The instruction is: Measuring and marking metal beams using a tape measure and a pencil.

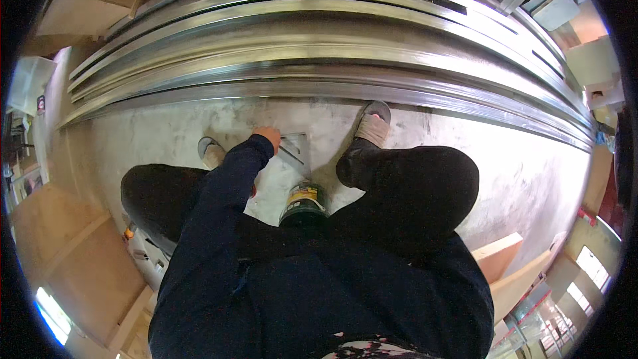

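My left hand [268, 137] reaches down between my knees, close to the floor. Its fingers are curled, and what lies in them is too small to make out. Right beside the fingers is a grey flat rectangular piece [298, 142], with a thin dark bar [291, 155] slanting across it. Nearer to me, between my thighs, stands a dark bucket [304, 203] with a yellow and white label, partly covered by my clothing. A small red thing [253, 191] peeks out beside my left sleeve. My right hand is out of sight.
Long shiny metal profiles [319, 90] lie across the floor [505, 173] just beyond my feet, with more stacked behind. Cardboard boxes [86, 16] sit at the far left. A large brown panel [66, 252] is at left, wooden boards [498, 256] at lower right.
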